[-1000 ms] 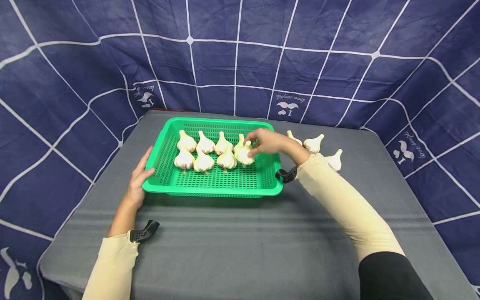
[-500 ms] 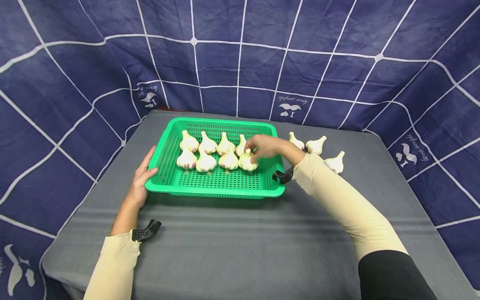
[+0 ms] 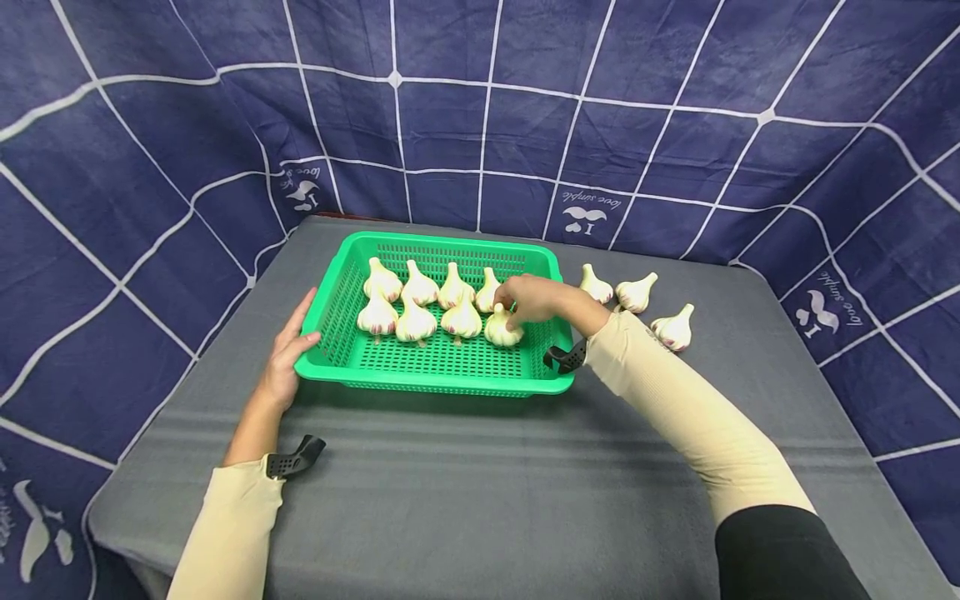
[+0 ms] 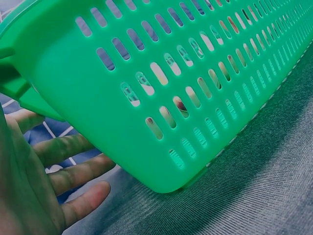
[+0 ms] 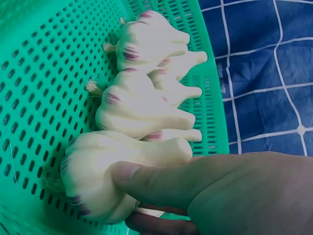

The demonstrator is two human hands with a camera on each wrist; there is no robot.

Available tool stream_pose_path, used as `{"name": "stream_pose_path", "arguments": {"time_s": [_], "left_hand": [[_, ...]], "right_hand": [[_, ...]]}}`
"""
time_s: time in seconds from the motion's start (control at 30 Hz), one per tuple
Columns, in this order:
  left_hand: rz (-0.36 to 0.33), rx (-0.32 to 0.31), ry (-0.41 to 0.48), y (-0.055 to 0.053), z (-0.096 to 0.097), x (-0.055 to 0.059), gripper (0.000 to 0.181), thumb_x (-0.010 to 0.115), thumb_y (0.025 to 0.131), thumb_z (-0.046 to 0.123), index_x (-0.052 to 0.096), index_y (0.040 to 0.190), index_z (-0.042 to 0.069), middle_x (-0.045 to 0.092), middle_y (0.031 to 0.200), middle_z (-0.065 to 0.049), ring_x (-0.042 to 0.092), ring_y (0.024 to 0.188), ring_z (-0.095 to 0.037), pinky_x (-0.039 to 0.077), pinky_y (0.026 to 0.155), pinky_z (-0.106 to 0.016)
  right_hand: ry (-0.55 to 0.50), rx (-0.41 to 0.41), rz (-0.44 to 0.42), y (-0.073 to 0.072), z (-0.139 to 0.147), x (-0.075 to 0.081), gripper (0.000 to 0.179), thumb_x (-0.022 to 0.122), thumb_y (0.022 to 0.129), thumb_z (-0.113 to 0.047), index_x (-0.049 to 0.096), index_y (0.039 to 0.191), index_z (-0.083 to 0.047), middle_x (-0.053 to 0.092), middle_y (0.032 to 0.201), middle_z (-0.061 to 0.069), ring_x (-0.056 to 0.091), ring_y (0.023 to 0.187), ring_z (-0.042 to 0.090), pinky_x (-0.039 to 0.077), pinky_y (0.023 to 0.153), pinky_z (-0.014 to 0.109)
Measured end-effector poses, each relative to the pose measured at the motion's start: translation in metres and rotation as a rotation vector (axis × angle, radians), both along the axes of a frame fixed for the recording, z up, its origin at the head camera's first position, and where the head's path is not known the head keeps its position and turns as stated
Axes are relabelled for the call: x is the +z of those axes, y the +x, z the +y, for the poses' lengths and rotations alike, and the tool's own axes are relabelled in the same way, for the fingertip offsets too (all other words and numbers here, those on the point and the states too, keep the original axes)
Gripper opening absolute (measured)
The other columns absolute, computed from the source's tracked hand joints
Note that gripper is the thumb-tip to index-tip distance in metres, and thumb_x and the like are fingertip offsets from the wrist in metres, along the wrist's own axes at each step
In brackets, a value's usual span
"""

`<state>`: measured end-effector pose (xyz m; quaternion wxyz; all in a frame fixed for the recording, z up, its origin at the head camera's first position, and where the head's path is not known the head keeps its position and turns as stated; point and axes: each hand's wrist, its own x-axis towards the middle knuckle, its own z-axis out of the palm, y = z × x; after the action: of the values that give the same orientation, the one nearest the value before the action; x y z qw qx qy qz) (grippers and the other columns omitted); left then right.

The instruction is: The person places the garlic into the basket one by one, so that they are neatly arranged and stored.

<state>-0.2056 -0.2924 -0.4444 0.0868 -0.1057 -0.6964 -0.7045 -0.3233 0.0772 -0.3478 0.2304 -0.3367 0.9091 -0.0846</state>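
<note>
In the head view, a green slotted plastic basket (image 3: 435, 383) holds two rows of white, purple-streaked garlic bulbs (image 3: 461, 320). My right hand (image 3: 536, 298) reaches over its right side and holds the garlic bulb (image 3: 501, 330) at the right end of the front row. The right wrist view shows my thumb (image 5: 151, 181) pressed on that bulb, stem toward the far wall. My left hand (image 3: 287, 354) is at the basket's left end, thumb over the rim. Its fingers (image 4: 80, 174) are straight and spread along the outside in the left wrist view.
Three more garlic bulbs (image 3: 636, 293) lie on the grey cloth-covered table (image 3: 450, 483), right of the basket and beyond my right forearm. Blue cloth with white lines (image 3: 525, 100) hangs behind the table and at both sides.
My right hand has lowered slightly toward the near side with its garlic bulb, bringing it into line with the front row. The whole scene shifts a little right; my left hand stays at the basket.
</note>
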Motion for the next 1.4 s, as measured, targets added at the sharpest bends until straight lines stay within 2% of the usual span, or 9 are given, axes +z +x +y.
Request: {"name": "stream_pose_path", "arguments": {"time_s": [0.13,0.4,0.73,0.83,1.0,1.07,1.2,1.4], "left_hand": [[0.007,0.003,-0.006,-0.001,0.001,0.001,0.066,0.038,0.092,0.003,0.025,0.157,0.005,0.029,0.153,-0.02,0.042,0.12,-0.007,0.032,0.098,-0.015],[0.006,-0.001,-0.002,-0.002,0.002,0.001,0.066,0.038,0.092,0.003,0.025,0.157,0.007,0.031,0.153,-0.016,0.041,0.121,-0.007,0.032,0.098,-0.015],[0.001,-0.009,0.017,-0.002,0.003,0.001,0.066,0.038,0.092,0.003,0.025,0.157,0.007,0.032,0.152,-0.013,0.042,0.12,-0.009,0.033,0.098,-0.015],[0.001,-0.009,0.013,-0.003,0.003,0.001,0.066,0.038,0.092,0.003,0.026,0.157,0.008,0.033,0.152,-0.013,0.042,0.12,-0.009,0.033,0.098,-0.015],[0.008,-0.002,0.014,-0.003,0.004,0.001,0.065,0.039,0.092,0.004,0.027,0.157,0.007,0.032,0.153,-0.015,0.041,0.121,-0.008,0.032,0.099,-0.015],[0.008,-0.003,0.018,-0.002,0.004,0.001,0.065,0.039,0.092,0.004,0.026,0.156,0.006,0.032,0.153,-0.015,0.042,0.121,-0.008,0.032,0.099,-0.015],[0.009,-0.009,0.032,-0.001,0.004,0.001,0.065,0.039,0.092,0.004,0.024,0.156,0.004,0.033,0.153,-0.014,0.042,0.122,-0.008,0.032,0.099,-0.016],[0.016,-0.006,0.044,-0.001,0.004,-0.001,0.065,0.039,0.093,0.004,0.025,0.156,0.003,0.035,0.151,-0.009,0.042,0.121,-0.009,0.033,0.098,-0.016]], "right_hand": [[0.002,-0.01,0.021,0.001,0.002,0.001,0.037,0.076,0.085,-0.009,0.067,0.12,-0.004,0.066,0.117,0.013,0.058,0.113,0.029,0.045,0.096,0.041],[-0.023,-0.03,0.053,0.0,0.006,0.003,0.033,0.075,0.082,-0.004,0.07,0.114,-0.006,0.067,0.11,0.01,0.06,0.108,0.027,0.045,0.094,0.04],[-0.036,-0.089,0.029,0.001,0.008,0.003,0.047,0.074,0.084,-0.003,0.061,0.129,-0.001,0.065,0.117,0.015,0.062,0.106,0.027,0.048,0.09,0.039],[-0.046,-0.099,0.019,0.002,0.01,0.005,0.052,0.074,0.084,-0.004,0.058,0.134,0.0,0.065,0.116,0.016,0.063,0.105,0.028,0.047,0.092,0.04],[-0.055,-0.079,0.038,0.004,0.012,0.008,0.057,0.075,0.084,-0.007,0.055,0.137,0.001,0.067,0.115,0.014,0.062,0.107,0.027,0.036,0.104,0.043],[-0.069,-0.08,0.04,0.004,0.014,0.01,0.058,0.074,0.085,-0.008,0.054,0.138,0.002,0.067,0.116,0.015,0.063,0.109,0.028,0.037,0.104,0.043],[-0.13,-0.106,0.031,0.006,0.021,0.014,0.057,0.072,0.089,-0.01,0.051,0.14,0.004,0.066,0.118,0.019,0.064,0.108,0.03,0.049,0.094,0.04],[-0.255,-0.118,0.089,0.008,0.036,0.018,0.053,0.071,0.091,-0.013,0.054,0.137,0.005,0.069,0.112,0.016,0.067,0.102,0.028,0.049,0.092,0.04]]}}
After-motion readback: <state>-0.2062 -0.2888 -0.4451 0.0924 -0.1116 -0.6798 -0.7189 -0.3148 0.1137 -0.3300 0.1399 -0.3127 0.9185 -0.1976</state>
